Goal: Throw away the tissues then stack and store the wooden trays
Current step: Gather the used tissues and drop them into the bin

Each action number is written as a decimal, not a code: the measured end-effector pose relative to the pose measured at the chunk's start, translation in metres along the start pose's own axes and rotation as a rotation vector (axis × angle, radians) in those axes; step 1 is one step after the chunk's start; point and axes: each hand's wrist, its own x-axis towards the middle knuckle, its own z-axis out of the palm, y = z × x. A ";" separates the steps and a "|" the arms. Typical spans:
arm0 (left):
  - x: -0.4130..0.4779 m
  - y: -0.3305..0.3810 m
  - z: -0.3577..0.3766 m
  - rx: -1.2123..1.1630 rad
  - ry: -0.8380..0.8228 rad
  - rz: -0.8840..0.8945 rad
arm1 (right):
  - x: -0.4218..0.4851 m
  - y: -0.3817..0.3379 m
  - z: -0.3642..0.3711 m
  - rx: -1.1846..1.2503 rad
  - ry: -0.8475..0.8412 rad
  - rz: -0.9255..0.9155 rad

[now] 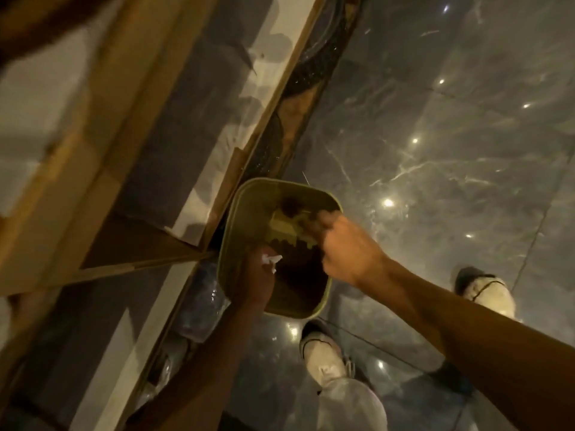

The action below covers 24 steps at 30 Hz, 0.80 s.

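A green waste bin (249, 213) stands on the dark marble floor beside a wooden-framed glass table (130, 157). My left hand (256, 279) is over the bin's left rim, closed on a crumpled white tissue (271, 261). My right hand (348, 250) hangs over the bin's opening, its fingers bunched and pointing down into it. Those fingertips are blurred, so I cannot tell whether they hold anything. Some scraps lie inside the bin. No wooden tray is visible.
My two shoes (326, 365) (488, 293) stand on the glossy floor just in front of the bin. Clear plastic bottles (199, 303) lie under the table's edge to the left of the bin. Ceiling lights reflect in the floor at right.
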 end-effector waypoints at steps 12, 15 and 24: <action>-0.005 -0.006 -0.008 0.398 -0.280 0.086 | -0.021 0.002 0.010 -0.202 -0.017 -0.041; -0.038 0.018 -0.030 0.298 -0.200 0.103 | -0.064 0.010 -0.022 -0.177 -0.016 -0.051; -0.206 0.181 -0.123 0.399 -0.205 0.084 | -0.220 0.001 -0.239 -0.254 -0.020 -0.140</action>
